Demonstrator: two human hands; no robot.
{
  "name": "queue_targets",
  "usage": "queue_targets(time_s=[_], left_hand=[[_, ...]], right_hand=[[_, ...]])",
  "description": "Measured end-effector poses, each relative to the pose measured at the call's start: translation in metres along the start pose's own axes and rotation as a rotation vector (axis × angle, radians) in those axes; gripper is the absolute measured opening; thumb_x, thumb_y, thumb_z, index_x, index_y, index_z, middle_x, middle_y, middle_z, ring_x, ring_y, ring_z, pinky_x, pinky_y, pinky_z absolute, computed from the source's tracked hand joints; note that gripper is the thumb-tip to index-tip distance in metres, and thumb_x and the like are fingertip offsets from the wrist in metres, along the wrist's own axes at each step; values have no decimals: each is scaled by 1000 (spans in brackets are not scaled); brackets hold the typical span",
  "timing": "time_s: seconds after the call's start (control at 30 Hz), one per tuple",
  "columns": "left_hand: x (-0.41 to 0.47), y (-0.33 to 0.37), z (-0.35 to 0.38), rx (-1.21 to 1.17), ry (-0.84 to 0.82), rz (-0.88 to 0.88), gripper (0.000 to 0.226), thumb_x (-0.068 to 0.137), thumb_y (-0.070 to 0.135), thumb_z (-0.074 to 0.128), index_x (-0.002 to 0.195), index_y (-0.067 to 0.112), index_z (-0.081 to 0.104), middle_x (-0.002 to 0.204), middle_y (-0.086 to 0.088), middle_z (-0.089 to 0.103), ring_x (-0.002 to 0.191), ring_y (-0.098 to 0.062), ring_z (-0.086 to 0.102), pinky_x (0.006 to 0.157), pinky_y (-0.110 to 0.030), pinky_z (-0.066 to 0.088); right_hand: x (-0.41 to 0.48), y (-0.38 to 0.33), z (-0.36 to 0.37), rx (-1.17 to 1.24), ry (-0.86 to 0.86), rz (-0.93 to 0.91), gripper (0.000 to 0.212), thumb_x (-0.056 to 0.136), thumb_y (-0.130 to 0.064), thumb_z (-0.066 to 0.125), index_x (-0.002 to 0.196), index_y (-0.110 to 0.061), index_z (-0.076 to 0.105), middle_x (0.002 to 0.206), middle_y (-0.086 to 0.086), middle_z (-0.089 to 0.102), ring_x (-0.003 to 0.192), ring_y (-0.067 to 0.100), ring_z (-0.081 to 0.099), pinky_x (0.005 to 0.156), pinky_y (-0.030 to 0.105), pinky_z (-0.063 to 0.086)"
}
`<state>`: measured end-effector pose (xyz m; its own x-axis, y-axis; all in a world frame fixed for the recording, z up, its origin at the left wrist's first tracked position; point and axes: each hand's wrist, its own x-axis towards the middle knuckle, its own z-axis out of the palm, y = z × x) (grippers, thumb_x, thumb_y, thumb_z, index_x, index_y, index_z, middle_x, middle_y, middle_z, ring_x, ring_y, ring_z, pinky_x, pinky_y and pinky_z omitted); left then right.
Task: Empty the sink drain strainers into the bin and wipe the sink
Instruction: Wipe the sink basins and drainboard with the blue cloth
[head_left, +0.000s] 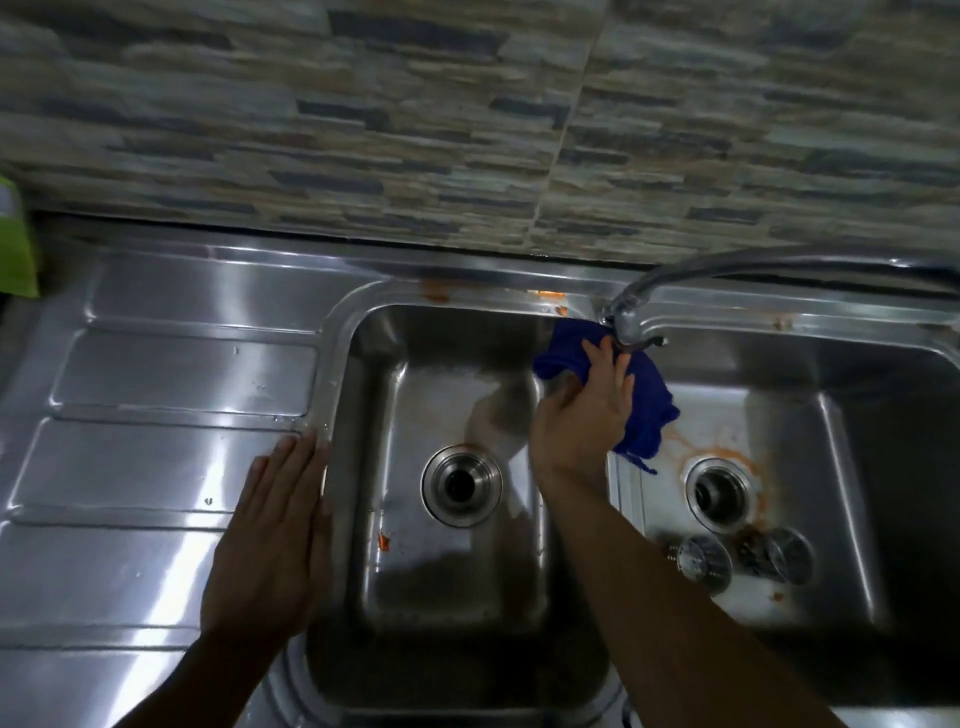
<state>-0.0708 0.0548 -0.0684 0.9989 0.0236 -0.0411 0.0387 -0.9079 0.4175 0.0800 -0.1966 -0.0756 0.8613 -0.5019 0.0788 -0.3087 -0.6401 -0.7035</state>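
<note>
- Head view, far left edge: green object (15, 239), cut by the frame, too little showing to name.
- Left of frame: drainboard (156, 374), bare steel, catching glare.
- Lower left: left hand (275, 540) flat on the basin's left rim, fingers straight and together, gripping nothing; probably planted there to brace the body during the reach across.
- Centre: left basin (452, 415), drain (461, 484) open with no strainer in it, floor mostly clean apart from a small orange scrap at lower left of the drain.
- Upper centre: orange smears on the back rim (436, 296), not yet wiped.
- Right of centre: right hand (587, 410) pressing a blue cloth (644, 415) against the divider between the basins, just below the tap (628, 322); fingers spread over the cloth, thumb tucked under, clamped on it so that the wad stays bunched for rubbing.
- Right: right basin (841, 415), drain (719, 493) ringed by orange stain, likely next for the cloth.
- Lower right: two strainers (701, 564) lying loose side by side on that basin's floor, near its drain, out of their seats; whether emptied cannot be told, though dark bits show around the right one.
</note>
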Motion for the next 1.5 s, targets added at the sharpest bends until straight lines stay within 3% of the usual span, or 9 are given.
queue_targets(time_s=[0.2,0.37,0.57,0.7,0.93,1.17,1.3,1.4,1.5], left_hand=[[0,-5,4,-2,29,42,57,103,31,28,150,3,44,161,-13,39,153,-27,30,129,-44,16],[-1,-5,6,10,65,65,55,103,27,29,149,2,45,161,-14,38,153,-28,30,127,-51,22],[-1,-9,9,40,60,84,58,107,33,21,154,5,38,164,-12,33,155,-27,25,126,-51,22],[-3,-13,12,65,55,97,59,106,35,19,155,5,35,165,-12,30,156,-26,23,126,-53,22],[-2,-11,11,69,59,85,61,106,36,18,155,6,36,165,-12,31,156,-26,24,126,-52,22],[-4,-13,12,68,72,100,60,107,37,16,156,6,34,165,-13,31,157,-25,22,127,-51,21],[-4,-14,13,69,80,109,58,106,32,21,155,4,36,164,-14,32,157,-25,22,126,-52,23],[-5,-14,12,49,77,108,57,103,26,29,155,4,35,165,-13,31,157,-25,21,125,-54,24],[-5,-12,10,12,96,94,56,103,23,32,156,4,33,166,-13,29,157,-23,21,126,-52,24]], right_hand=[[1,-13,5,69,65,72,49,91,-3,57,137,-19,58,154,5,44,148,28,31,121,50,26],[0,-24,14,108,70,89,48,91,-2,60,136,-18,60,142,17,47,125,32,50,107,27,31],[21,-55,35,215,66,59,38,100,-10,51,137,-15,57,145,12,50,132,27,51,116,41,37],[14,-71,55,189,-72,-16,46,98,-9,54,143,-20,52,154,10,42,144,20,38,115,19,19],[-14,-99,86,181,-703,-578,49,97,-4,57,144,-17,51,158,4,38,151,18,27,124,40,25],[21,-37,40,-124,-416,-662,68,80,14,62,144,-10,52,155,7,43,147,23,34,124,30,23],[31,-32,34,-214,-286,-560,60,84,0,68,141,-10,52,149,11,49,141,30,41,114,48,35],[11,-65,55,-237,-254,-674,63,81,-8,74,140,-8,54,137,16,59,134,36,47,107,50,36],[-12,-102,88,-228,-362,-830,62,85,-9,72,143,-16,52,151,16,46,145,37,32,118,50,25]])
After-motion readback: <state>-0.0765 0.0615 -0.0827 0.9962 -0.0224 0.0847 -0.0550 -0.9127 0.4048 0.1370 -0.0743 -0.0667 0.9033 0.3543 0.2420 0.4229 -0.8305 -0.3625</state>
